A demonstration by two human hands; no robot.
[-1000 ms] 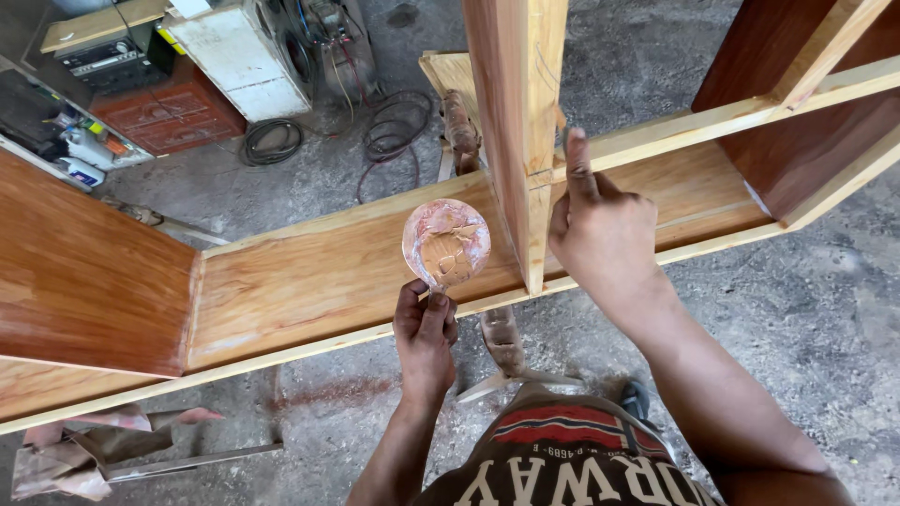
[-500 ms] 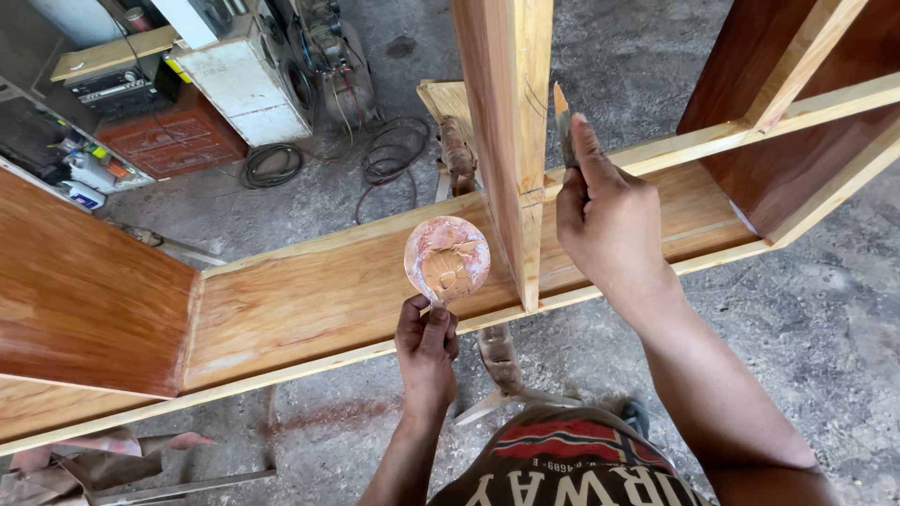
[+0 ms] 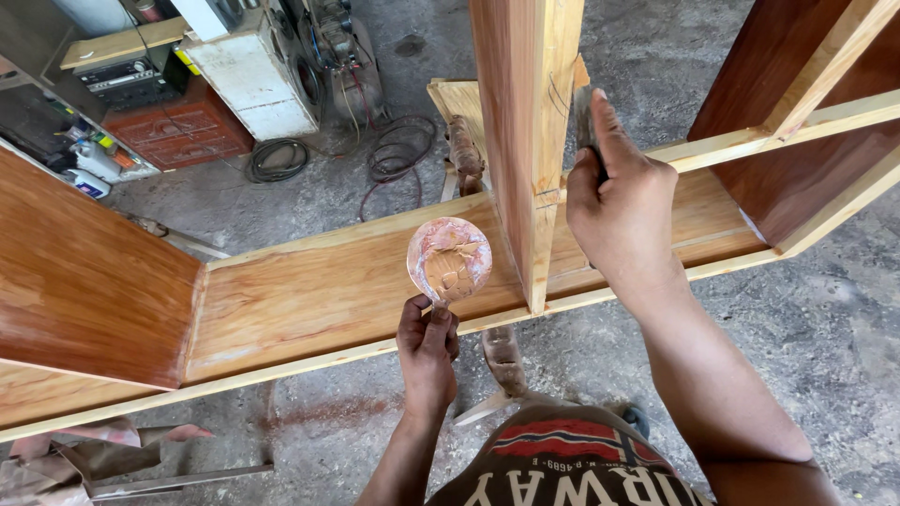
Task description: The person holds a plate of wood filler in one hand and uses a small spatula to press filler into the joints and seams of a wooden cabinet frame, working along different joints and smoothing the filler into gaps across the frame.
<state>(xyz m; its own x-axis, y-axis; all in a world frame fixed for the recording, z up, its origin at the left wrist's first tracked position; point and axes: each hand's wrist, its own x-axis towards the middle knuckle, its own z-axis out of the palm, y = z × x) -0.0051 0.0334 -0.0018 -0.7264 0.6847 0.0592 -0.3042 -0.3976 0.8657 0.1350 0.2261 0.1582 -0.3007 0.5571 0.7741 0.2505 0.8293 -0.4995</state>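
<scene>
Item: round shallow lid [image 3: 449, 260], translucent, serving as a small container; it is carrying smeared pinkish-brown putty with tan lumps across its face. It is sitting above the long wooden shelf board [image 3: 319, 295], just left of the upright wooden post [image 3: 525, 141].

Left hand [image 3: 427, 347]: its fingers are pinching together on the lower rim of the lid, thumb on top, holding it up with the putty side facing the camera.

Right hand [image 3: 623, 211]: its fingers are closing around a dark flat blade [image 3: 583, 117], forefinger stretching along it. The blade is pressing against the right edge of the upright post, above the joint where the post is meeting the shelf board. What kind of tool it is cannot be told, as the hand is hiding most of it.

Surroundings: reddish-brown varnished panels are standing at left [image 3: 84, 281] and upper right [image 3: 797, 122]. The concrete floor [image 3: 825, 309] is showing below the frame. Coiled cables [image 3: 394, 150], a white box [image 3: 253, 80] and a red crate [image 3: 178, 131] are lying well apart from both hands, at the top left
</scene>
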